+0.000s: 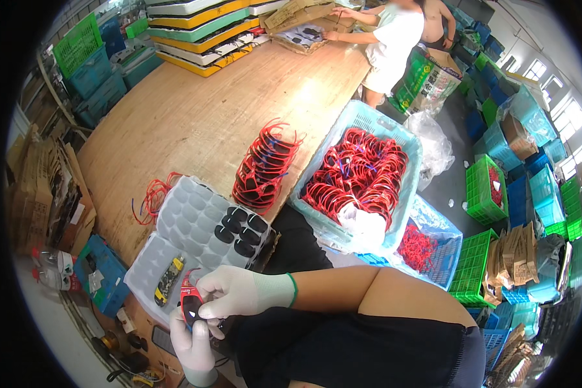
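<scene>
Both my hands wear white gloves and meet low at the near left. A pair of red-framed glasses with a dark lens (191,305) is between them. My left hand (194,346) is closed on it from below, and my right hand (242,292) pinches it from the right. Just beyond lies a grey-white moulded tray (184,204) with rows of round hollows; several dark lenses (242,231) sit at its right end. A yellow-and-black utility knife (169,281) rests on the pale tray section nearest my hands.
On the wooden table (174,123) stands a row of red-framed glasses (265,169), with loose red frames (155,197) left of the tray. A light-blue crate (297,194) full of red frames is at right. Stacked trays (200,39) and a person in white (398,39) are at the far end.
</scene>
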`<state>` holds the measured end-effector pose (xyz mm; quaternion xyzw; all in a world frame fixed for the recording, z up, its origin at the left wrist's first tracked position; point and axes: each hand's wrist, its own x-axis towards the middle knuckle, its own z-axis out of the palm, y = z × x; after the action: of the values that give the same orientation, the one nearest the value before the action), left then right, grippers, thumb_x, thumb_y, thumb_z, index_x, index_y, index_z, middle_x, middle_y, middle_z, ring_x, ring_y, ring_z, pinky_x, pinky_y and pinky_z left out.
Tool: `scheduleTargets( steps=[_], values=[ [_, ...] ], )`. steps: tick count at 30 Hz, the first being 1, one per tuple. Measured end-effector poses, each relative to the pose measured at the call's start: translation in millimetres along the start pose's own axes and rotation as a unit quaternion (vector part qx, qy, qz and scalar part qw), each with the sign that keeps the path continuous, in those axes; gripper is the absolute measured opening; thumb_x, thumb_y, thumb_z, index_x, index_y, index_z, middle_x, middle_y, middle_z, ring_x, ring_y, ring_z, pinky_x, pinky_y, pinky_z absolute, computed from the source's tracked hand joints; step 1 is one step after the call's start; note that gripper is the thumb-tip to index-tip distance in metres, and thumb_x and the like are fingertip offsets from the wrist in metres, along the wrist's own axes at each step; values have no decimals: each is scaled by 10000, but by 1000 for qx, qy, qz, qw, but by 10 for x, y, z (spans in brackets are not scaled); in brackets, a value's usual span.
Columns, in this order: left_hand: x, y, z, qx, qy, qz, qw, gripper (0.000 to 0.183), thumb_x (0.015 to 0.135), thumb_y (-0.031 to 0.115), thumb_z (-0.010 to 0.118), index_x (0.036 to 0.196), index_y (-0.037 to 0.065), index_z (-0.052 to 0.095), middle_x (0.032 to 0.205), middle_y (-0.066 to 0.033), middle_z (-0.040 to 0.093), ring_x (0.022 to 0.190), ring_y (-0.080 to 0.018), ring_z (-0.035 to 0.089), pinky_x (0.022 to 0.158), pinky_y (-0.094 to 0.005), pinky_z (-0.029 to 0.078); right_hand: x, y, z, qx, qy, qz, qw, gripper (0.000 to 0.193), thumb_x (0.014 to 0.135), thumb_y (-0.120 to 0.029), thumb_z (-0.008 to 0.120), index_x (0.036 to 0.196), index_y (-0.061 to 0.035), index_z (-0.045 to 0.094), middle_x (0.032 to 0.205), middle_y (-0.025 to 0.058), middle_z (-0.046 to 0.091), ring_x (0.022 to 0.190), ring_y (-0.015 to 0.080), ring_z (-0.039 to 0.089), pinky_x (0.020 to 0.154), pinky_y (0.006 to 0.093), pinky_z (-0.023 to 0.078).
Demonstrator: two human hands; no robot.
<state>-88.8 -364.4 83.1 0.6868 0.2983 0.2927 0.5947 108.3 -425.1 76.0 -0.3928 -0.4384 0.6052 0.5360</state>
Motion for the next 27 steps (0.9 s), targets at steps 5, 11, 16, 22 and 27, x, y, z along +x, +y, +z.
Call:
scheduleTargets(
  steps=[5,11,16,22,27],
  values=[
    [-3,92,87,44,41,-9,998,238,993,126,556,1159,-45,560,699,-43,620,540,-90,563,516,-240,426,2,-32,-1,-111,21,-7,994,234,968,-216,665,899,7,683,769,51,701,736,106,657,687,281,518],
    [-81,6,88,205,71,134,967,294,985,154,555,1171,-72,585,674,-61,615,522,-121,568,504,-264,433,12,-26,6,-60,-16,-1,998,313,943,-261,655,808,20,679,648,51,641,586,122,610,588,286,489],
    [-121,-5,81,219,63,150,962,314,976,148,559,1201,-68,595,789,-76,651,631,-124,588,582,-274,455,-26,-33,-10,-27,-21,31,999,284,925,-263,686,855,12,687,695,58,645,638,121,621,610,288,497],
    [-33,111,-82,184,-34,-20,982,219,906,32,583,1111,-38,615,618,-51,593,522,-166,574,555,-305,455,11,69,-84,-211,137,-213,944,314,811,-254,783,935,0,645,898,93,645,871,233,636,810,342,510],
    [-22,-33,-261,221,-121,126,960,184,896,40,607,1070,-20,604,775,-60,644,598,-135,586,590,-292,482,-62,59,-187,-271,-82,-137,949,244,794,-222,772,881,-35,641,861,136,601,879,327,597,782,420,469]
  ],
)
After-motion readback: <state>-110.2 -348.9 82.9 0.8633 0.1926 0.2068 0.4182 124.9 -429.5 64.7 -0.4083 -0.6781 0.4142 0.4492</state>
